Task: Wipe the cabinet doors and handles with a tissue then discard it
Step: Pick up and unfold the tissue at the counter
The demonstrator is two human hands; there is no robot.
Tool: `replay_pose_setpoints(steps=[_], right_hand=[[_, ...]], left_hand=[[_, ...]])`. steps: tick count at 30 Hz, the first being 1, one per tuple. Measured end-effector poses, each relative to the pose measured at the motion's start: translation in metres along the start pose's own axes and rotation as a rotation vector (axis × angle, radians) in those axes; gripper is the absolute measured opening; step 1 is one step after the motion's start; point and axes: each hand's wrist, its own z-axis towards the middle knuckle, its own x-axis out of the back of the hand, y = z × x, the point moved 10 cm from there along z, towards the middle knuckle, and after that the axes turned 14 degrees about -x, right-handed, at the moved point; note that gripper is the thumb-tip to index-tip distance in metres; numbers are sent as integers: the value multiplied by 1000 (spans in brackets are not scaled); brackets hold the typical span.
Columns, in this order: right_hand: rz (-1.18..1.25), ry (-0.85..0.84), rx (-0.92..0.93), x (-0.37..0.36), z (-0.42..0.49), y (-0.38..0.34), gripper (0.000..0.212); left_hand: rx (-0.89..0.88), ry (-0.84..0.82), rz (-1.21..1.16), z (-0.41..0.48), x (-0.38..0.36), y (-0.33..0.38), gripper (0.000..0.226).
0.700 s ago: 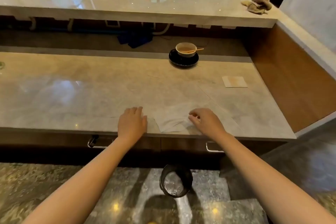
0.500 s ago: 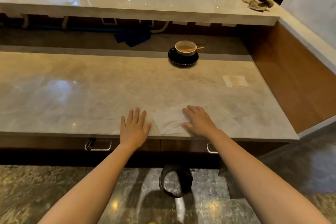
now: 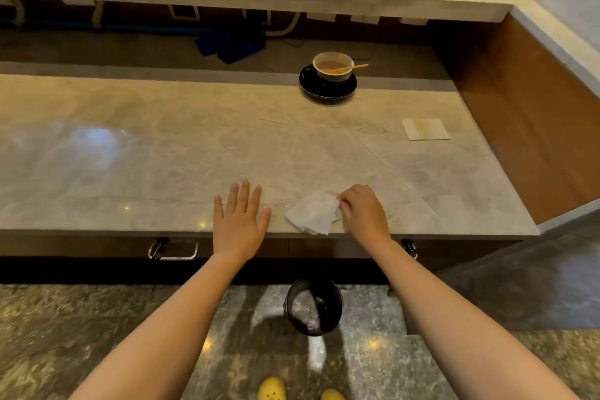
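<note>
Right hand [image 3: 363,214] pinching white tissue [image 3: 313,215] at its far corner, fingers closed on it; tissue lies crumpled near front edge of marble tabletop [image 3: 162,156]. Left hand [image 3: 239,221] flat, fingers spread, empty, just beside tissue. Step looks like pickup, wiping not begun. Cabinet doors sit below tabletop edge; chrome handle [image 3: 173,250] visible at left, second handle mostly hidden behind right wrist. Next move calls for lifting tissue clear, bunching it, reaching down to door fronts. Black bin [image 3: 314,307] waits on floor directly below for discard.

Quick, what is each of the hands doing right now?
Left hand: open, flat on the countertop, holding nothing.
Right hand: closed, pinching the tissue at the counter's front edge.
</note>
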Motion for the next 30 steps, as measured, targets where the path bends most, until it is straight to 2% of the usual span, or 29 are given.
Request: replay_pose_setpoints(steps=[12, 14, 17, 19, 22, 27, 30], right_hand=[[108, -110, -132, 20, -20, 6, 16], [96, -125, -117, 25, -24, 1, 16], [92, -146, -87, 32, -28, -10, 16], [121, -170, -76, 37, -31, -18, 14], [214, -209, -79, 43, -38, -30, 14], [470, -301, -151, 45, -55, -33, 16], [521, -413, -154, 33, -68, -30, 16]], left_hand=[[-44, -138, -114, 3, 4, -2, 60], [-56, -92, -203, 6, 20, 0, 53], [-71, 70, -566, 4, 58, 17, 39], [-184, 131, -690, -1, 83, 45, 36], [-328, 77, -749, -10, 91, 81, 38], [-322, 50, -778, -26, 78, 95, 42], [-331, 59, -746, -38, 72, 103, 39]])
